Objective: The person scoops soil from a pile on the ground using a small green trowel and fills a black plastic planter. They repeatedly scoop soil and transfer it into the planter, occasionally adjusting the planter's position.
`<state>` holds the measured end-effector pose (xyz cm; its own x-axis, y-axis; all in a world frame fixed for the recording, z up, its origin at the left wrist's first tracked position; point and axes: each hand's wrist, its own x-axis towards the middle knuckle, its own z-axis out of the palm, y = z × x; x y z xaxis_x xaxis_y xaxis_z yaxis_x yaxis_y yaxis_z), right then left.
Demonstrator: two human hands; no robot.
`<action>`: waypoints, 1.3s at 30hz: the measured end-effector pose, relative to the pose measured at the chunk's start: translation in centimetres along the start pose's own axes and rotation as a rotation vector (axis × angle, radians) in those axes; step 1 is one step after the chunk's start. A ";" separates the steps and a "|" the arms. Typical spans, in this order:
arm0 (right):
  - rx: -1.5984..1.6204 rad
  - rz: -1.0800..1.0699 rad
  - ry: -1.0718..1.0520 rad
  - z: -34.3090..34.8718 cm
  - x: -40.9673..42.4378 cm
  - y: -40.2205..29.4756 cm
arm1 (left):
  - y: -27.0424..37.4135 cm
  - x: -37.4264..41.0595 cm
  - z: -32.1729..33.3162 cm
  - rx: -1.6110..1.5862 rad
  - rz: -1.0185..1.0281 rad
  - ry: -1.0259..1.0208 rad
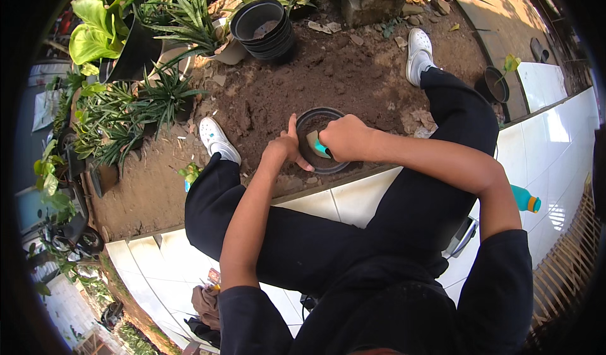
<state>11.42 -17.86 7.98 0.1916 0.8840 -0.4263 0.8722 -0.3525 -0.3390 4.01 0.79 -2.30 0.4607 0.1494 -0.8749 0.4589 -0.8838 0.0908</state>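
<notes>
Between my feet a round black plastic plant pot (pixel 323 169) stands on the soil, with dark soil inside it. My left hand (pixel 285 146) is at the pot's left rim, index finger and thumb spread along the edge. In my right hand (pixel 348 138) is the teal handle of a small hand trowel (pixel 313 139). Its pale blade points down into the pot, and the fist hides part of the handle. Loose brown soil (pixel 303 85) spreads beyond the pot.
A stack of black pots (pixel 265 38) stands ahead, beside spiky potted plants (pixel 189 28). A potted seedling (pixel 497 83) is at the right. White tiles (pixel 360 199) edge the soil. A teal bottle (pixel 524 199) lies beyond my right arm, near a bamboo rack (pixel 565 270).
</notes>
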 end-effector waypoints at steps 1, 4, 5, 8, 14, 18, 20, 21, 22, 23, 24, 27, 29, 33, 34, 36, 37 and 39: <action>0.004 0.026 -0.017 0.5 0.1 0.3 | 0.0 0.1 0.0 0.005 0.008 0.005; -0.009 0.075 -0.073 0.1 0.2 0.3 | 0.0 0.2 0.2 -0.026 0.037 0.009; -0.032 0.082 -0.094 -1.3 -0.2 0.5 | -0.1 0.2 0.1 -0.021 0.029 0.001; -0.078 0.115 -0.131 -5.0 -1.6 -0.3 | -0.6 0.0 0.1 -0.020 -0.010 -0.006; -0.042 0.189 -0.100 -0.6 -0.4 0.8 | 0.0 -0.1 0.0 -0.001 0.024 0.027; -0.058 0.201 -0.075 -2.0 -0.6 0.4 | -0.2 -0.1 0.0 0.011 0.000 0.022; -0.053 0.205 -0.073 -4.2 -1.6 -0.2 | -0.6 -0.3 0.4 -0.006 -0.018 0.005; -0.050 0.217 -0.067 -4.9 -2.0 -0.1 | -0.5 -0.2 0.1 -0.013 -0.019 0.002; -0.041 0.215 -0.059 -4.4 -2.0 0.0 | -0.5 -0.3 -0.1 -0.020 -0.020 -0.001; -0.023 0.206 -0.067 -2.8 -1.3 0.2 | -0.6 -0.2 0.0 -0.025 -0.015 -0.016; -0.007 0.219 -0.072 -0.6 -0.7 0.7 | -0.1 0.2 -0.1 -0.019 0.008 -0.027; 0.013 0.213 -0.085 -0.7 -0.5 0.7 | 0.3 0.4 -0.4 -0.008 0.024 -0.038; 0.037 0.184 -0.073 -2.4 -0.9 0.1 | 0.0 0.1 -0.2 -0.002 0.006 -0.030; 0.025 0.152 -0.024 -4.1 -1.8 -0.2 | -0.6 -0.3 0.2 -0.012 -0.016 -0.006; 0.011 0.171 -0.038 -2.5 -1.2 0.2 | -0.3 -0.1 -0.1 -0.009 -0.005 -0.007; -0.005 0.192 -0.060 -0.9 -0.7 0.7 | 0.0 0.1 0.0 0.001 0.006 0.003; -0.006 0.196 -0.068 -0.9 -0.5 0.6 | 0.0 0.2 0.1 0.003 0.007 0.008; 0.020 0.201 -0.068 -1.7 -0.5 0.4 | 0.0 0.2 0.0 0.006 0.008 0.012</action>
<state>12.41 -17.96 9.46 0.3294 0.7727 -0.5426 0.8104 -0.5263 -0.2574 4.13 0.79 -2.48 0.4734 0.1475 -0.8684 0.4503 -0.8879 0.0947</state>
